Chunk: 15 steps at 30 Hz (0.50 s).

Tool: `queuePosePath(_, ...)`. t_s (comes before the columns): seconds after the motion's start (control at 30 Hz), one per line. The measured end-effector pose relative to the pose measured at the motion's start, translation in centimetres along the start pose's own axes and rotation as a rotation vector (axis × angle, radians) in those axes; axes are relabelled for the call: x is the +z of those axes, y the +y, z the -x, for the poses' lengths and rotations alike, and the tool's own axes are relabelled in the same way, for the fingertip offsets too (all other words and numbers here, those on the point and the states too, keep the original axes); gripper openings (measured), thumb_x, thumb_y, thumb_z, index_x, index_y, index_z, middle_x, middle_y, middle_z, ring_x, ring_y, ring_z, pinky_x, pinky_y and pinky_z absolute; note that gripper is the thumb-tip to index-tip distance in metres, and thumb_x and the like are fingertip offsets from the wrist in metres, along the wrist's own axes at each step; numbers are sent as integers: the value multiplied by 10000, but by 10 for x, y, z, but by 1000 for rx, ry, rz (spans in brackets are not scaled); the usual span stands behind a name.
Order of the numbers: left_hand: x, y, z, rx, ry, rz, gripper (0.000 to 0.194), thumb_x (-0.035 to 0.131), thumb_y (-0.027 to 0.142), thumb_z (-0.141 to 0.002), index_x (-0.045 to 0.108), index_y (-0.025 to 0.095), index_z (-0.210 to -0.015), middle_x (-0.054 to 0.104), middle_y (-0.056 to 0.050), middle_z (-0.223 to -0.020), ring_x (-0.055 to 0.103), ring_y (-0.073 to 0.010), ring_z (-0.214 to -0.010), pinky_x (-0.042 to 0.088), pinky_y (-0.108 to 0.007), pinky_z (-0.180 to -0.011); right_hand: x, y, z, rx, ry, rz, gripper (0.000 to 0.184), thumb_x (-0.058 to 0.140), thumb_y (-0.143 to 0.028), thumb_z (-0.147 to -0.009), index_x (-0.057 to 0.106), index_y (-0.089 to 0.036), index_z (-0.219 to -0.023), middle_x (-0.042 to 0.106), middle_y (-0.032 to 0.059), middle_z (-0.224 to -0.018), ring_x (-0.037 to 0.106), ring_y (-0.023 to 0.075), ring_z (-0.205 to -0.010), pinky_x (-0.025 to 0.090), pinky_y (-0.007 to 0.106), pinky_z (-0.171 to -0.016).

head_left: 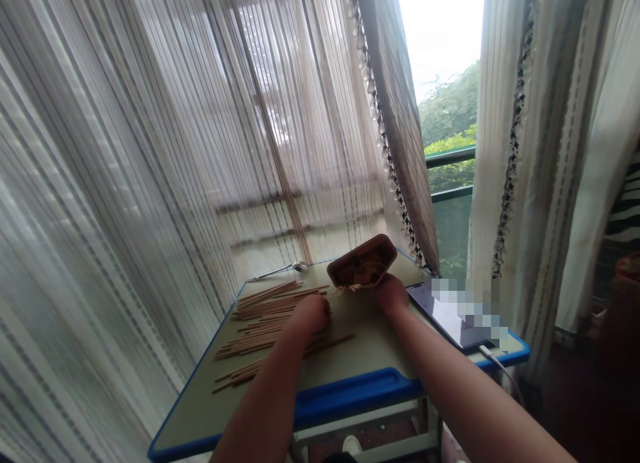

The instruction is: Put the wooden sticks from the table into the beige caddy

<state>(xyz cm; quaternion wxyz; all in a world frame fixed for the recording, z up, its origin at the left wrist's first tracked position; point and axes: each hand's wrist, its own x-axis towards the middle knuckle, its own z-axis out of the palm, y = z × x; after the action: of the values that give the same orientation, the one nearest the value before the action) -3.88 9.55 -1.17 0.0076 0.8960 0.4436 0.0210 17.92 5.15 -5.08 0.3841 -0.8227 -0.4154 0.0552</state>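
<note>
The right hand (393,295) is holding one tilted container (363,259) above the desk (360,356). The left hand (315,311) is curling beside sticks (270,307) too crowded to count, its grip impossible to tell. The sticks, one spoon (299,266) and one tablet (443,316) are lying on the desk.

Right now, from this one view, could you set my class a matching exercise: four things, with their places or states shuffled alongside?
1. wooden sticks
2. brown container
3. flat device
4. spoon

A. joined to a white cable
B. spread out, mostly across the left of the desk
C. near the far edge, by the curtain
D. tilted, in the grip of the right hand

Pairs: 1-B; 2-D; 3-A; 4-C
</note>
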Motion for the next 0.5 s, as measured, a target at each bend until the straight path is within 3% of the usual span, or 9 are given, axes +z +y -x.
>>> queuePosePath(0.23,-3,-1,4,14,8,31,257,548,151,-771,705,198,-968,714,-105,-994,662,-222,-947,491,-309,-818,-2,-1,1,-5,-8,6,395,421,-408,-912,702,-166,-1047,708,169,-1002,658,302,-1001,487,347,-793)
queuePosePath(0.5,-7,0,8,-7,-23,-51,209,529,141,-773,705,157,-885,703,-144,-997,660,-271,-939,503,-350,-797,-2,-1,1,-24,-8,18,400,405,-399,-916,711,-164,-1021,710,174,-994,664,302,-990,488,351,-789)
